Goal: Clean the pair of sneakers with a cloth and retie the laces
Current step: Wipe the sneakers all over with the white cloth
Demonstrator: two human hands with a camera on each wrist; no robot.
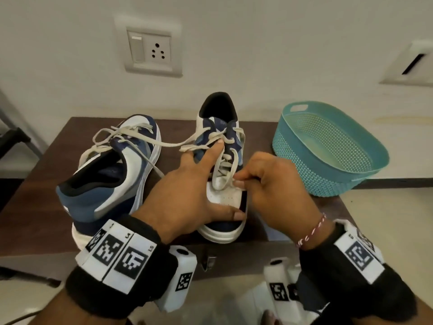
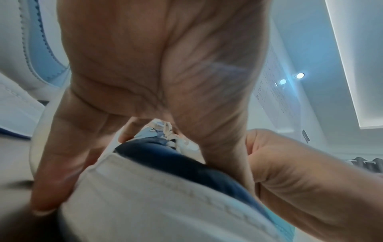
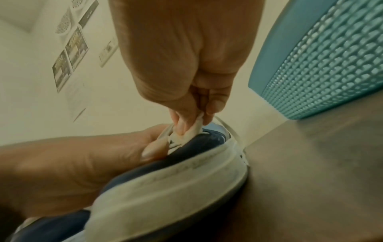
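Observation:
Two blue-and-white sneakers stand on a brown table (image 1: pixel 42 202). The left sneaker (image 1: pixel 112 177) has its heel towards me and its laces lie loose. The right sneaker (image 1: pixel 222 200) points its toe at me. My left hand (image 1: pixel 199 184) holds this toe, thumb across the front and forefinger stretched up along the laces. My right hand (image 1: pixel 241 181) pinches a cream lace (image 1: pixel 226 170) just above the toe cap. In the right wrist view the fingertips (image 3: pixel 186 124) pinch the lace (image 3: pixel 196 129) over the sneaker's toe (image 3: pixel 176 188). The left wrist view shows my left hand's palm (image 2: pixel 157 73) straddling the toe (image 2: pixel 165 204). No cloth is in view.
A teal perforated plastic basket (image 1: pixel 328 148) sits at the table's right end, close to my right hand; its wall (image 3: pixel 331 65) fills the right wrist view. A wall socket (image 1: pixel 152 52) is on the wall behind. The table's front edge lies just below the toe.

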